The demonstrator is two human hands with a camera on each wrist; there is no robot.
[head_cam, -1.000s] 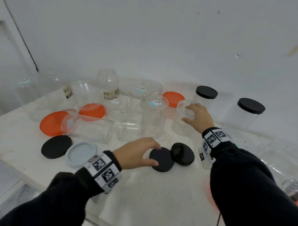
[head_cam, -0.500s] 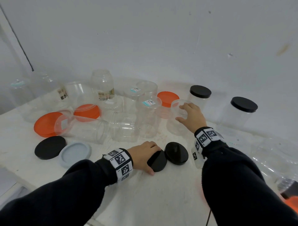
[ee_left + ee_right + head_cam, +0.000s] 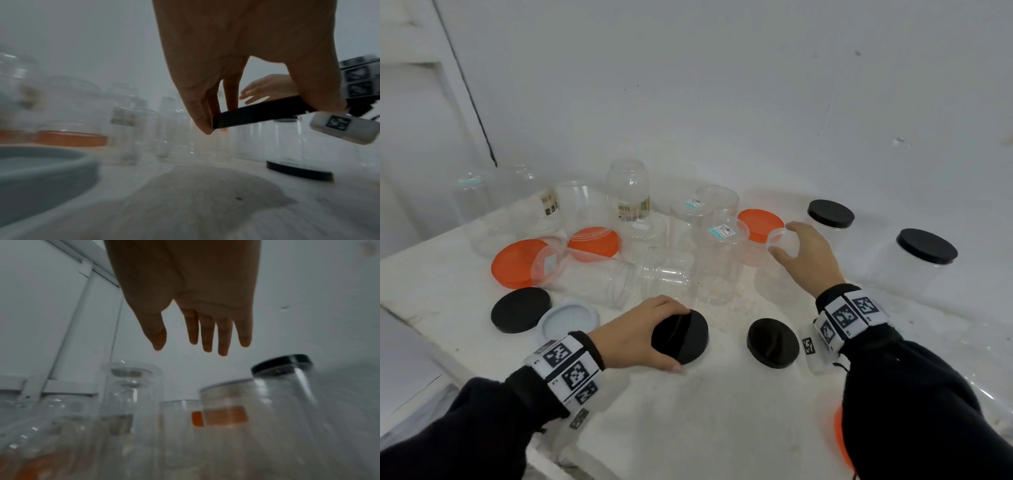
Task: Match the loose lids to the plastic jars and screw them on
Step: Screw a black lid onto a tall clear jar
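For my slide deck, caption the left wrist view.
Left hand pinches a black lid by its rim, lifted off the table.

A tilted black lid (image 3: 681,337) is lifted off the table near an open clear jar (image 3: 777,263).

The left hand (image 3: 635,334) reaches forward from a black sleeve with a band of black-and-white square markers around the wrist. Its fingers (image 3: 200,112) and thumb curl over opposite edges of a flat round black plastic lid (image 3: 680,337), pinching it tilted and clear of the surface. The right hand (image 3: 806,257), banded alike, is stretched farther ahead, palm down, fingers (image 3: 207,337) straight, loosely spread and holding nothing.
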